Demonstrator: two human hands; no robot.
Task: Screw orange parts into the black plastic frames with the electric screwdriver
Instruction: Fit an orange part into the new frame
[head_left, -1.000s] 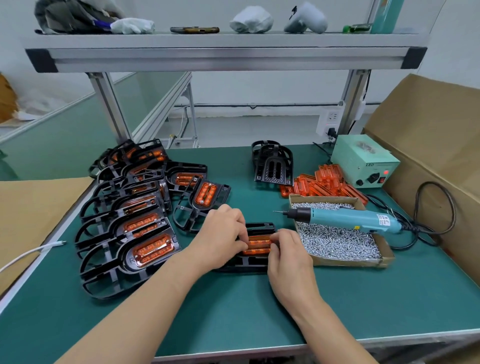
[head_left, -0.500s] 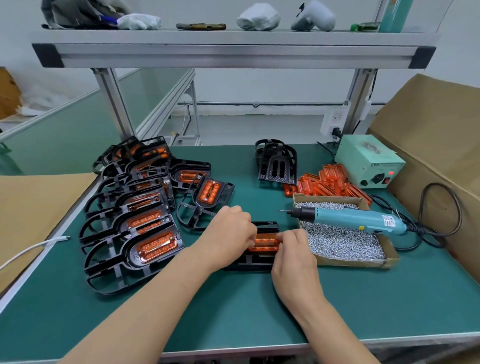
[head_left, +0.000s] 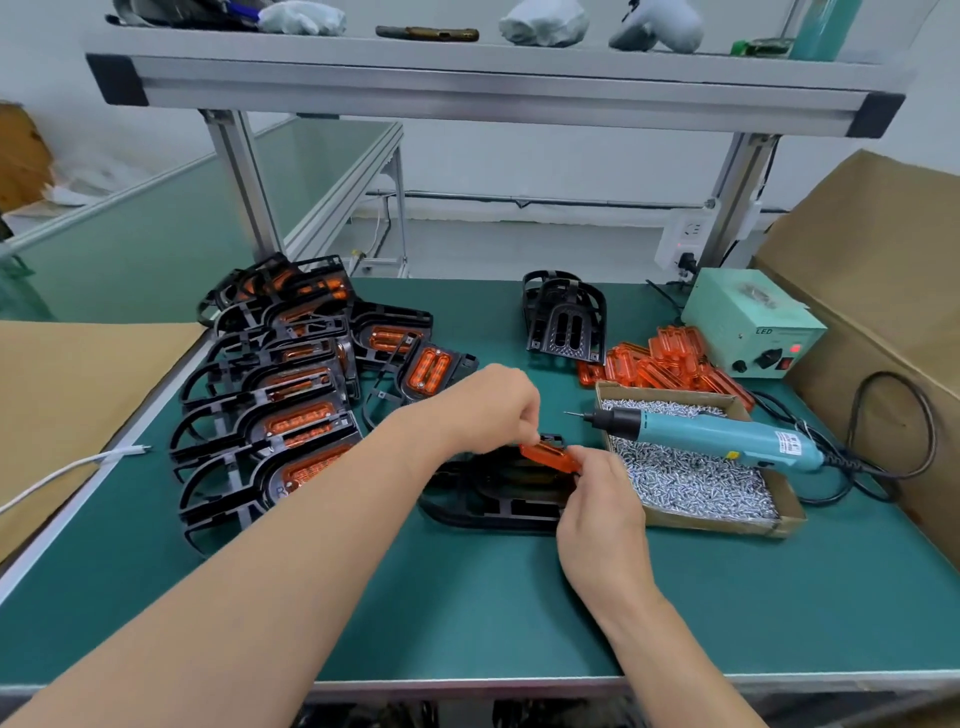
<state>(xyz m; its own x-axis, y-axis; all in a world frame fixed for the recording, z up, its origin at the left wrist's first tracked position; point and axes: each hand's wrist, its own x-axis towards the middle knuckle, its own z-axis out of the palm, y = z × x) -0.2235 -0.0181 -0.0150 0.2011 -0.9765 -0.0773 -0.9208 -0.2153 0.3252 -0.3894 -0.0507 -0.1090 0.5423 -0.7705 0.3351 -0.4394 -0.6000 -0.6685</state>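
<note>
Here, cardboard box (head_left: 727, 526) of screws (head_left: 691, 483), screwdriver (head_left: 727, 435) across

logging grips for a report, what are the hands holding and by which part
One orange part, over the black frame: the left hand pinches one end, the right hand the opposite end. The electric screwdriver lies unheld.

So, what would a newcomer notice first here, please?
At the centre, the left hand and right hand pinch an orange part over a black frame. A pile of fitted frames lies to the left; the screwdriver rests on a box of screws to the right.
</note>
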